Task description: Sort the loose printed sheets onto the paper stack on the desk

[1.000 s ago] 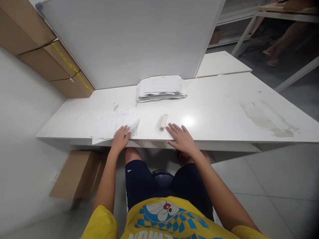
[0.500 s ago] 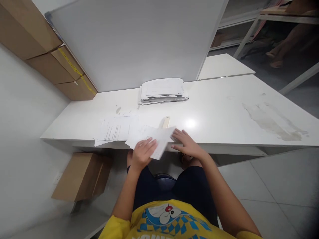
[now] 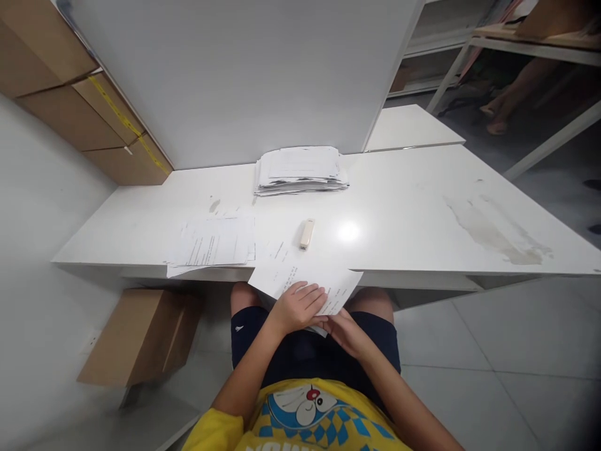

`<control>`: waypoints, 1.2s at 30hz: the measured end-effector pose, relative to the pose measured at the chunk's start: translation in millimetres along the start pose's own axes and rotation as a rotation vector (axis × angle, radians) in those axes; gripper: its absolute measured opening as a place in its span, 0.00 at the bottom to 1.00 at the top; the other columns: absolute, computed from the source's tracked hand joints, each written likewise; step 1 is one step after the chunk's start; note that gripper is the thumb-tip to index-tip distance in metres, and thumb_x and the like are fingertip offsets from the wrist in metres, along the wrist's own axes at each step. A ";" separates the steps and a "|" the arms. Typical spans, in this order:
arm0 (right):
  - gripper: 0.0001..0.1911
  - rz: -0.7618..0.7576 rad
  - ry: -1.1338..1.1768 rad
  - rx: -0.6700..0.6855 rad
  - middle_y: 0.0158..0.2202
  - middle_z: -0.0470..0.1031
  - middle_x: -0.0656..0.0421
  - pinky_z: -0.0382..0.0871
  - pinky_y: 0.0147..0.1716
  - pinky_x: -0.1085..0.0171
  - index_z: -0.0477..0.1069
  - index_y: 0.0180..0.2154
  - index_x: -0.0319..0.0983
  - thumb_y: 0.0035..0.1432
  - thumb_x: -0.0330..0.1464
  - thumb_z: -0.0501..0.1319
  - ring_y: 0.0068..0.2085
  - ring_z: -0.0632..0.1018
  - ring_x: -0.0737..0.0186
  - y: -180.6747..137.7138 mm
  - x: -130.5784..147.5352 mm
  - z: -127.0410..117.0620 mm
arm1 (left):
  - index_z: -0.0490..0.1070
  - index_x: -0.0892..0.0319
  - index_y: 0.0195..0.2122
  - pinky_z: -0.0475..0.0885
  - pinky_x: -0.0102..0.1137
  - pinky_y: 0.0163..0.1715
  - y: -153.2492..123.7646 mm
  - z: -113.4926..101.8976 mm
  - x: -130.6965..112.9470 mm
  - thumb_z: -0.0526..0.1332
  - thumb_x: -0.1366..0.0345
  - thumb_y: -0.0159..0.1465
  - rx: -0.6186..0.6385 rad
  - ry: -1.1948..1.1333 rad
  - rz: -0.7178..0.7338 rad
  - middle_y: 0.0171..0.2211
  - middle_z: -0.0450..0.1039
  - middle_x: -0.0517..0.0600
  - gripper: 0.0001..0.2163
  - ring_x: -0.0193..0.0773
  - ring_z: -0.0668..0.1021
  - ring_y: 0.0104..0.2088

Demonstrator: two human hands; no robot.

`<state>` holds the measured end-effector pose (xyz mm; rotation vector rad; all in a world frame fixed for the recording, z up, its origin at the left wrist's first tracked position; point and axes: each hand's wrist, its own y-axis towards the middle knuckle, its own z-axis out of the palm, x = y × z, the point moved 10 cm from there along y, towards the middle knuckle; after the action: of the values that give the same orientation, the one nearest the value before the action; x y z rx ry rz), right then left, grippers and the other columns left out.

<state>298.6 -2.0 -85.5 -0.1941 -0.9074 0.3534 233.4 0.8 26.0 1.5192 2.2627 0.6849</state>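
A printed sheet of paper (image 3: 346,282) slants over the table's front edge, above my lap. My left hand (image 3: 298,307) lies across its near part, fingers together on top of the print. Just to the right, my right hand (image 3: 346,332) grips the near edge from below, its fingers partly hidden under the paper. A corner of paper also shows beneath my hands. Beyond the sheet lies a small cream-coloured oblong object (image 3: 307,233), possibly a stapler. Loose printed papers (image 3: 216,243) are spread to the left on the table.
A thick stack of papers (image 3: 300,169) sits at the back of the white table (image 3: 399,213), against a whiteboard (image 3: 244,75). Cardboard boxes (image 3: 126,160) stand at the back left, and another box (image 3: 126,338) is below the table. Another person's feet (image 3: 496,119) show at the upper right.
The paper has come nearer my lap and turned, its print now showing. My right hand has moved from beside it to grip its near edge. The cream object is now fully uncovered.
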 end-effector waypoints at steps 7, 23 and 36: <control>0.29 -0.036 0.042 -0.186 0.52 0.79 0.53 0.75 0.52 0.46 0.77 0.47 0.46 0.41 0.45 0.74 0.54 0.78 0.45 3.7 7.1 -10.6 | 0.71 0.64 0.56 0.72 0.43 0.56 -8.8 -3.5 7.4 0.53 0.50 0.70 0.045 0.056 -0.045 0.56 0.75 0.59 0.24 0.49 0.77 0.57; 0.35 -0.062 -0.248 -0.065 0.52 0.78 0.49 0.77 0.47 0.47 0.67 0.60 0.44 0.58 0.55 0.59 0.52 0.79 0.45 -4.0 36.8 -13.7 | 0.63 0.55 0.65 0.65 0.48 0.63 -53.6 -10.8 66.5 0.50 0.77 0.65 0.103 0.145 -0.330 0.62 0.69 0.55 0.27 0.48 0.67 0.66; 0.23 -0.400 -0.850 -0.272 0.32 0.76 0.59 0.68 0.28 0.62 0.64 0.56 0.42 0.61 0.42 0.55 0.28 0.72 0.62 12.1 127.2 -6.0 | 0.55 0.53 0.69 0.54 0.53 0.70 -77.9 -82.4 131.1 0.50 0.65 0.71 -0.311 -0.010 -0.904 0.70 0.55 0.54 0.25 0.50 0.51 0.72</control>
<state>372.4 57.4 0.4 -0.1020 -1.8016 -0.0882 81.5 80.6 50.2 0.2728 2.3497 0.6733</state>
